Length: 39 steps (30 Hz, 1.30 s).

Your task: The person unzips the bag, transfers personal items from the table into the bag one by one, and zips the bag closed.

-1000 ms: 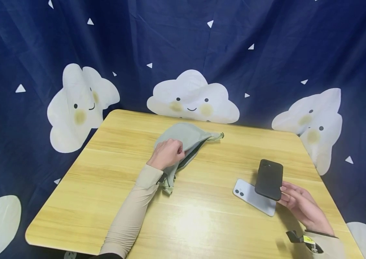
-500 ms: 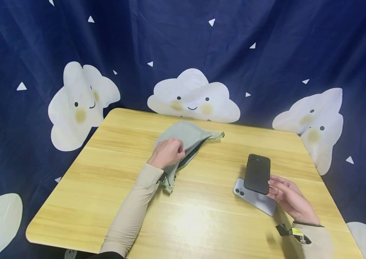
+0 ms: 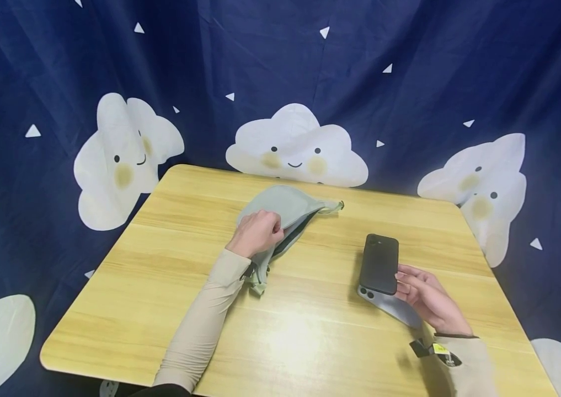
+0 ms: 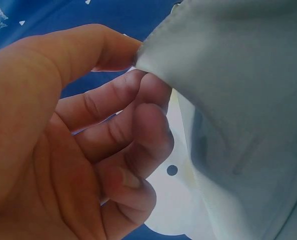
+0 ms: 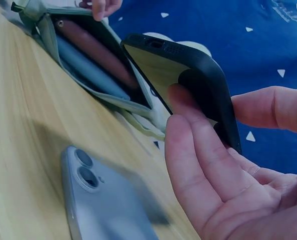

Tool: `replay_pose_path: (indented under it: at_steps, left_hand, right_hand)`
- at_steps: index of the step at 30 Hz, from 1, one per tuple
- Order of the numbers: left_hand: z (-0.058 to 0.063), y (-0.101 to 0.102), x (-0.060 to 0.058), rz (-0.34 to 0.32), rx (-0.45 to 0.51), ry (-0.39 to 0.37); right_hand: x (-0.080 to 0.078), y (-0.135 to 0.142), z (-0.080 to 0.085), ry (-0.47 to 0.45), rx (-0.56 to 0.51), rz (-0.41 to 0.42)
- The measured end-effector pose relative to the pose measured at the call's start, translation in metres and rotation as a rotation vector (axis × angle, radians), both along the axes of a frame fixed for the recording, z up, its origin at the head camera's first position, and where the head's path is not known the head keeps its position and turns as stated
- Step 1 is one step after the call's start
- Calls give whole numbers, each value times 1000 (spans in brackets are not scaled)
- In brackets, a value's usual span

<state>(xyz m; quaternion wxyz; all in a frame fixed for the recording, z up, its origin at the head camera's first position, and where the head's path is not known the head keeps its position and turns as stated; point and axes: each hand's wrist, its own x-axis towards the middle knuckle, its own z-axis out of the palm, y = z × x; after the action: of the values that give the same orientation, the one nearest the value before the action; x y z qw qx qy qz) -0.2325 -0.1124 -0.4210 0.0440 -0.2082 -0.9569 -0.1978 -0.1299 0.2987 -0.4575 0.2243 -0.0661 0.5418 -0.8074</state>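
Observation:
A grey-green zip bag (image 3: 282, 201) lies at the middle of the table, its mouth held apart. My left hand (image 3: 257, 232) pinches the upper edge of the opening between thumb and fingers, as the left wrist view shows close up. Within the bag, the right wrist view shows a reddish-brown item (image 5: 96, 47) and a blue item (image 5: 86, 70) side by side. My right hand (image 3: 426, 298) holds a black phone (image 3: 379, 264) by its side edge, back up. Below it a pale blue phone (image 5: 106, 200) lies camera-side up on the table, partly covered in the head view.
The wooden table (image 3: 126, 309) has rounded corners and fills the lower middle of the head view. A dark blue curtain (image 3: 201, 66) with smiling clouds hangs close behind its far edge. One bag strap end (image 3: 335, 206) trails to the right.
My right hand has carried the black phone leftward across the pale blue phone, towards the bag. My left hand stays where it was, still pinching the bag's edge.

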Motion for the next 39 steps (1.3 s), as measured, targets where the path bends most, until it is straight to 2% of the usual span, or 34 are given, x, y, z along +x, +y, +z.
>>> replay_pose_path:
  at_steps: [10,24,39]
  left_hand:
    - [0,0,-1,1,3,-1]
    - [0,-1,-1,-1,0,2]
    - [1,-2,-1,-3,3,3]
  right_hand:
    - [-5,-12,-5,5,52,0]
    - [-14,-32,-15,8,-7,56]
    - [-25,-53,-19,-6,7,69]
